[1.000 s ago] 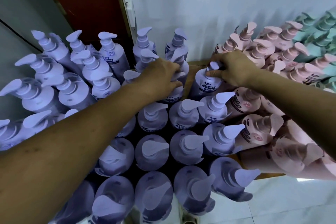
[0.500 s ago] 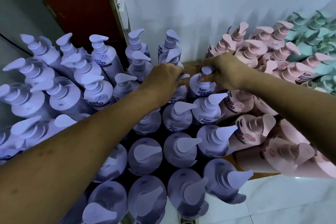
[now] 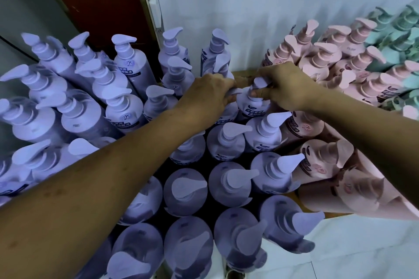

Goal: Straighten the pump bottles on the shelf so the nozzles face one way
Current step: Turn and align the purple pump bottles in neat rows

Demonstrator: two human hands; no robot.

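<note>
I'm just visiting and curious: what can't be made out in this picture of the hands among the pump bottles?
- Head view: the nozzle of the purple plastic pump bottle under the right hand is mostly covered by its fingers, so its direction is unclear.
- Head view: what the left hand holds is hidden beneath it.
- Head view: the mint-green plastic pump bottles are cut off by the right edge.

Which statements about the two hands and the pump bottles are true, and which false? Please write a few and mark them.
1. The right hand grips the pump of a purple bottle. True.
2. The left hand rests on a pink bottle. False: it is among purple ones.
3. The pink bottles stand right of the purple group. True.
4. Green ones fill the far left. False: the green bottles are at the far right.
</note>
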